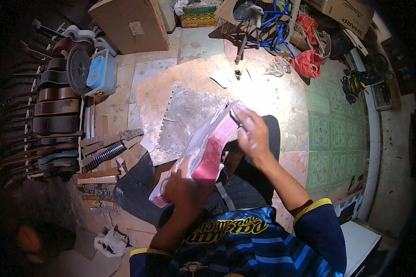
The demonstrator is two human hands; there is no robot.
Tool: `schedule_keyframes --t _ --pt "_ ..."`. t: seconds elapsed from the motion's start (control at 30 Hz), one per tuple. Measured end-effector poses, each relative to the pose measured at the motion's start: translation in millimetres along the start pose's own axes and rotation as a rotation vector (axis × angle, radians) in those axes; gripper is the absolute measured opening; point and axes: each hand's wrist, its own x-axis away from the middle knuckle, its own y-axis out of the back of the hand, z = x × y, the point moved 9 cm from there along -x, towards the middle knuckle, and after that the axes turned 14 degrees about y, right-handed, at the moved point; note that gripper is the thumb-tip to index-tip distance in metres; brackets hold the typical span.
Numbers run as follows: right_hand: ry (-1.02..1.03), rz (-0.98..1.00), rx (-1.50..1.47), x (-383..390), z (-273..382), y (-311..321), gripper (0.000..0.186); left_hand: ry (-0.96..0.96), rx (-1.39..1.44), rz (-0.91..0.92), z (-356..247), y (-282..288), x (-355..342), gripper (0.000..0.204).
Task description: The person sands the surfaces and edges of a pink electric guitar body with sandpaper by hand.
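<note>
A pink guitar body [209, 159], coated with whitish dust, is held at a slant over my lap. My left hand [181, 182] grips its lower part in shadow, fingers wrapped on it. My right hand [248, 134] is closed on a small dark block [235, 118] at the upper end of the body's pink side. Beneath and beyond the body lie a grey interlocking mat [184, 111] and a large worn board [148, 87], both marked with pale dust.
Guitars [55, 108] line the left, beside a plastic tub [105, 85] and tools [107, 154]. A cardboard panel [125, 25], blue hose [275, 32], red bag [306, 64] and boxes [337, 11] stand at the back. A white cabinet [358, 249] is at lower right.
</note>
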Motion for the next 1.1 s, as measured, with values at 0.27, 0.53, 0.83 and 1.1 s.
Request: schedule_keyframes --t 0.27,0.53,0.83,1.1 --pt "-0.002 0.018 0.008 1 -2 0 0.057 -0.02 -0.056 -0.04 3 0 9 0.074" --pt "0.031 0.118 -0.021 -1 12 3 0.057 -0.077 -0.06 -0.091 4 -2 16 0.076" --pt "0.064 0.092 -0.069 15 41 -2 0.057 -0.086 -0.095 -0.109 -4 -1 15 0.082" --pt "0.092 0.08 -0.064 21 44 -8 0.06 -0.15 -0.053 -0.112 -2 -3 14 0.085"
